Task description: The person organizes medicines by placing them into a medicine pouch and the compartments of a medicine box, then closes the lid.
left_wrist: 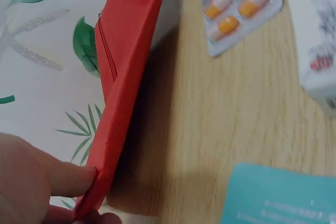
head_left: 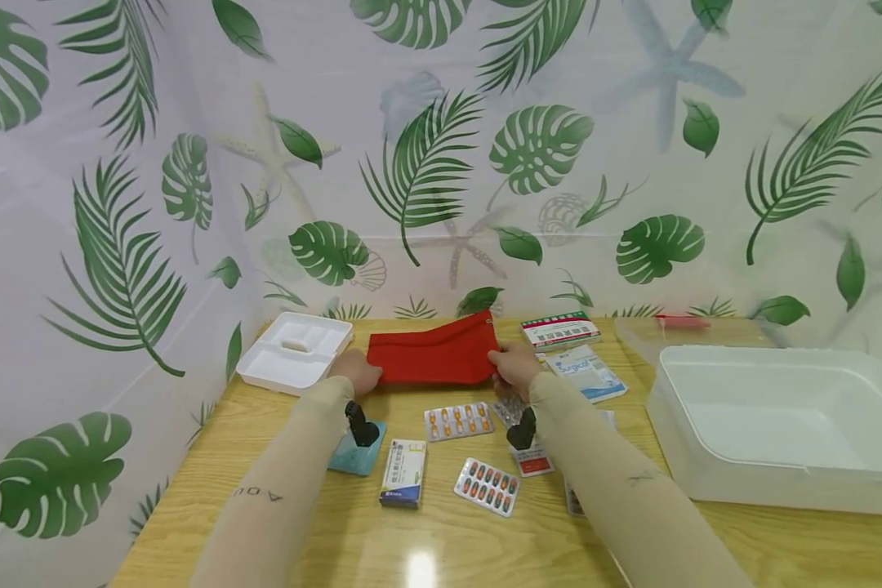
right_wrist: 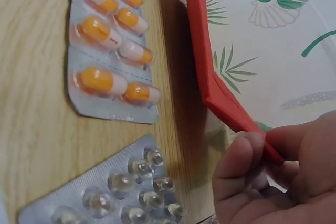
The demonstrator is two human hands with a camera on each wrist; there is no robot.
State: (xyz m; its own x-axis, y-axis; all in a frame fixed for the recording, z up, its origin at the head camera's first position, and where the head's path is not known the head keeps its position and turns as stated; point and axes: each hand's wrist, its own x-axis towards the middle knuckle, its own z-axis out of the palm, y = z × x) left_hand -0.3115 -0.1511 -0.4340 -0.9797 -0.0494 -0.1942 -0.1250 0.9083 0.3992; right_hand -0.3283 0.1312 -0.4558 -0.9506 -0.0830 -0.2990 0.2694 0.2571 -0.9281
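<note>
A red zippered pouch (head_left: 432, 357) is held up off the wooden table at the back, stretched between both hands. My left hand (head_left: 356, 371) pinches its left end; in the left wrist view the thumb and fingers (left_wrist: 71, 179) grip the pouch's edge. At the other end my right hand (head_left: 516, 369) pinches a corner, and the right wrist view shows thumb and finger (right_wrist: 247, 150) closed on the red fabric. A zipper runs along one face of the pouch (left_wrist: 126, 40). Below it lie an orange-and-white capsule blister pack (head_left: 459, 421) and a clear-bubbled silver blister pack (right_wrist: 115, 192).
A white compartment tray (head_left: 279, 371) stands at back left, a large translucent bin (head_left: 742, 482) at right. Nearer are a medicine box (head_left: 403, 474), a red-and-black capsule blister (head_left: 487, 487) and a teal packet (head_left: 356, 453). A green-and-white box (head_left: 561, 330) and a Surgical packet (head_left: 586, 373) lie at back right.
</note>
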